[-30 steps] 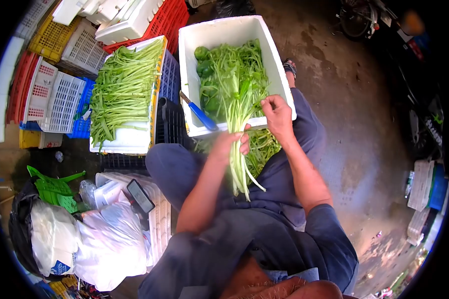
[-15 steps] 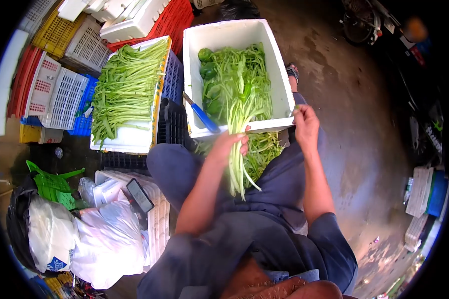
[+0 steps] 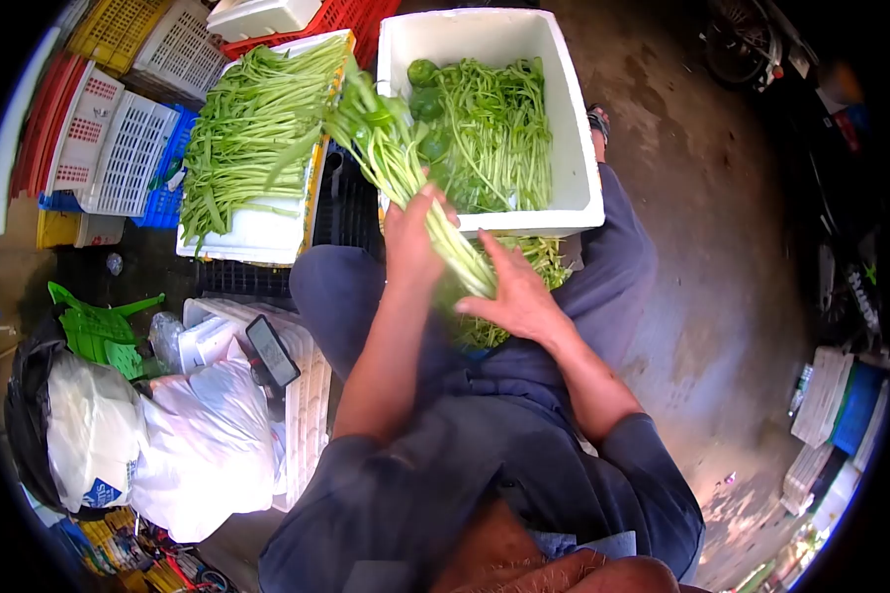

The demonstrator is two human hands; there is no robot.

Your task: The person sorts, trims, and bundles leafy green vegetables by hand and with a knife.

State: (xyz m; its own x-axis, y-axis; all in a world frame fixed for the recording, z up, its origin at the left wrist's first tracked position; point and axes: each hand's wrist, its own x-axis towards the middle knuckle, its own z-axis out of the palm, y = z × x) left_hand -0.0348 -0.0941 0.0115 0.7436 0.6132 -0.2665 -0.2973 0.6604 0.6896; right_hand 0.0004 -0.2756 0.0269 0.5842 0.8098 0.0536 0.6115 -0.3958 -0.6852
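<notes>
My left hand (image 3: 415,237) is closed round a bunch of long-stemmed leafy greens (image 3: 396,163). The bunch slants, leaves up to the left and pale stem ends down to the right. At those stem ends is my right hand (image 3: 519,294), its fingers spread and seeming to touch them. Beyond the hands stands a white foam box (image 3: 572,128) with more greens (image 3: 499,128) and several round green vegetables (image 3: 423,102) inside. On the left, a white foam lid (image 3: 252,242) bears a layer of similar greens (image 3: 257,148).
Loose green pieces (image 3: 539,259) lie below the box, between my legs. A phone (image 3: 272,351) leans by a white plastic bag (image 3: 208,445) at lower left. Stacked plastic baskets (image 3: 129,158) stand at far left. Wet floor (image 3: 702,257) extends to the right.
My left hand has swung the bunch up and left, tilting it. My right hand has come from the box's right corner to the stem ends. The blue-handled knife no longer shows on the box rim.
</notes>
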